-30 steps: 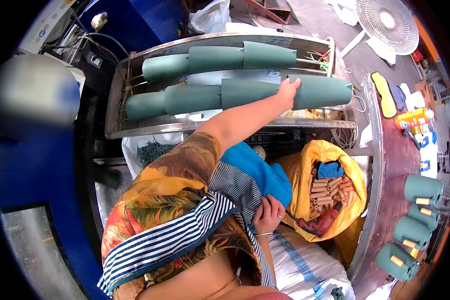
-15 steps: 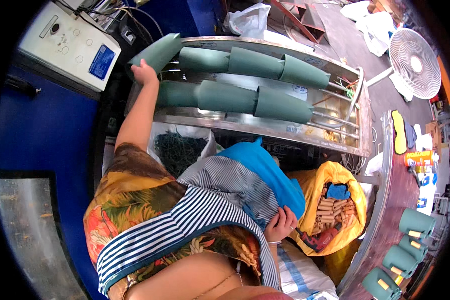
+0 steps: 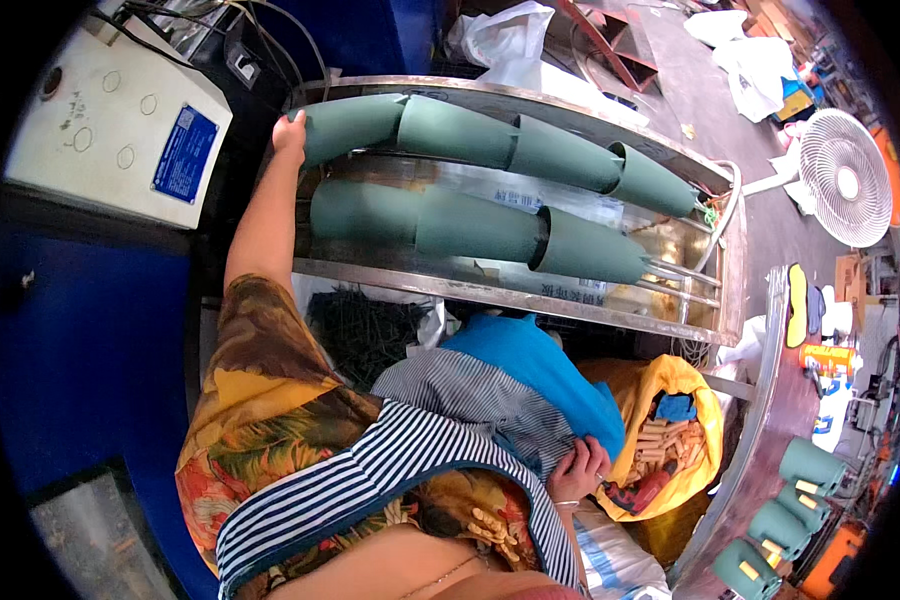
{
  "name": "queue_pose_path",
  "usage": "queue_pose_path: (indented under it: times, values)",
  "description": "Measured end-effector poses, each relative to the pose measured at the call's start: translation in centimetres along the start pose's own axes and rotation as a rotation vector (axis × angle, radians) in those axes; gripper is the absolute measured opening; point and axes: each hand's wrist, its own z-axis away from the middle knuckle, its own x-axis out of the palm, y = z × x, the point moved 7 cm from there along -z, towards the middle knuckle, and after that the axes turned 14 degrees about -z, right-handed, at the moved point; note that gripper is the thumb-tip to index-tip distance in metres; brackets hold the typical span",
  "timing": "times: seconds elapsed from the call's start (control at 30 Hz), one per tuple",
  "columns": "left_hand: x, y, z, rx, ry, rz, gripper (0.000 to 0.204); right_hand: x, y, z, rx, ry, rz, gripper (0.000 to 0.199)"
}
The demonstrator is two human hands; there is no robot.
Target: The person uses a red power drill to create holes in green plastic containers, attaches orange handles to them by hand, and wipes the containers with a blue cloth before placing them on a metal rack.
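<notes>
2 rows of dark green cone-shaped sleeves lie on their sides in a shiny metal rack, and the left hand (image 3: 290,131) is stretched up to the leftmost green cone (image 3: 355,124) of the upper row, its fingers pressed against the wide end; whether the grip is closed around the rim or merely touching it cannot be told. That upper row holds 4 cones nested end to end, running rightward and downward toward thin metal rods (image 3: 682,278) at the rack's right end. Just below it, the lower row (image 3: 475,228) has 3 cones lined up the same way. The metal rack (image 3: 510,296) has a curved bright rim along its front. The right hand (image 3: 577,469) rests low, its grip loosely closed on the edge of a blue cloth (image 3: 535,370) lying over striped fabric at the person's lap. Right of that hand stands a yellow bag (image 3: 675,382) filled with tan tubes. A white control box (image 3: 110,120) sits at upper left, and a white fan (image 3: 847,180) at far right.
</notes>
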Motion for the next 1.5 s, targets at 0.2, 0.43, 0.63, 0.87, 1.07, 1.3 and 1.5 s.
queue_pose_path:
  times: [0.2,0.43,0.63,0.87,1.07,1.3,1.5]
  values:
    - [3.0,2.7,-0.6,0.136,-0.352,-0.044,0.061,0.9,0.0,-0.7,0.011,-0.031,0.039,0.02]
    - [5.7,7.2,5.4,0.504,0.326,-0.894,0.049,0.8,-0.3,-0.7,0.056,-0.04,0.097,0.02]
    - [10.0,6.7,9.6,0.653,-0.091,-1.019,0.066,0.8,0.6,-0.7,0.077,-0.083,0.056,0.022]
    - [11.5,9.5,9.2,0.509,-0.273,-1.107,0.072,0.2,1.1,-0.6,0.028,-0.068,0.003,0.025]
    - [11.6,24.0,22.9,1.185,0.389,-0.356,0.043,-1.1,1.4,-0.2,0.087,-0.059,-0.074,0.024]
    - [26.1,34.1,56.5,1.894,-0.728,-0.382,0.047,-1.8,2.3,1.1,0.057,0.009,-0.168,0.023]
    - [32.5,30.8,63.2,2.041,-0.591,-1.264,0.071,-2.3,3.7,2.2,0.051,0.053,-0.23,0.024]
